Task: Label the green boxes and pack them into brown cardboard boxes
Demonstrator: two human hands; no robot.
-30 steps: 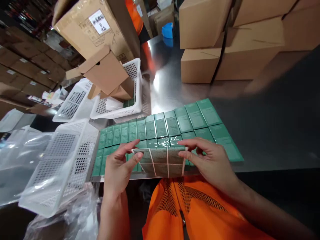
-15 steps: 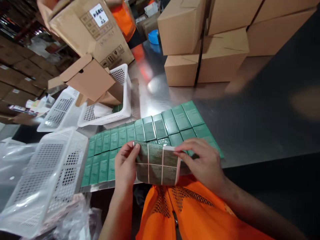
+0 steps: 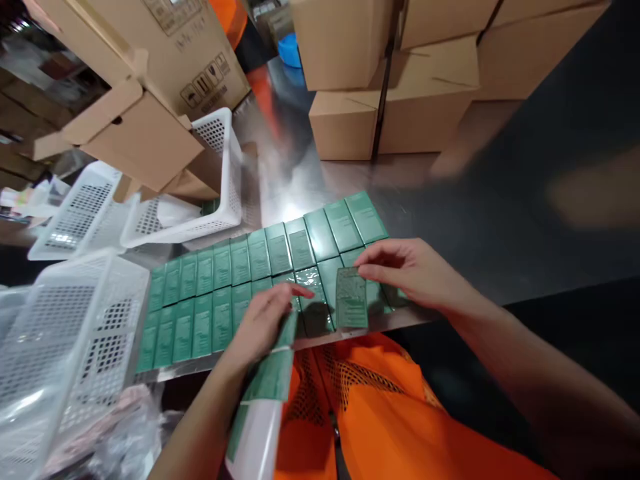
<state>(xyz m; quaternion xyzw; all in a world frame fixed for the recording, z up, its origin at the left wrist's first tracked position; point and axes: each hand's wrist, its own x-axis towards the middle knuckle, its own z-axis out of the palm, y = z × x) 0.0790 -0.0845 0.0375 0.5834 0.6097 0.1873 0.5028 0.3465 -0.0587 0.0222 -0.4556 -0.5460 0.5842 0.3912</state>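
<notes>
Two rows of small green boxes (image 3: pixel 243 262) lie side by side along the near edge of the metal table. My right hand (image 3: pixel 407 270) pinches a single green label (image 3: pixel 351 298) at its upper right corner, over the near row. In my left hand (image 3: pixel 267 319) is a sheet of green labels (image 3: pixel 270 375), hanging toward my body with a bare whitish part at its lower end. The left index finger stretches over a shiny box (image 3: pixel 315 303) in the near row; whether it touches is unclear. The left thumb is hidden.
White perforated baskets (image 3: pixel 233 173) stand on the left, one holding an open cardboard box (image 3: pixel 143 140). A large carton (image 3: pixel 185 47) is behind them. Stacked cartons (image 3: pixel 345 123) stand at the back. Clear plastic bags (image 3: pixel 125 433) lie at lower left.
Both hands held the label sheet stretched between them; now a single label is in my right hand. My left hand has lowered the sheet toward my body. The view has shifted.
</notes>
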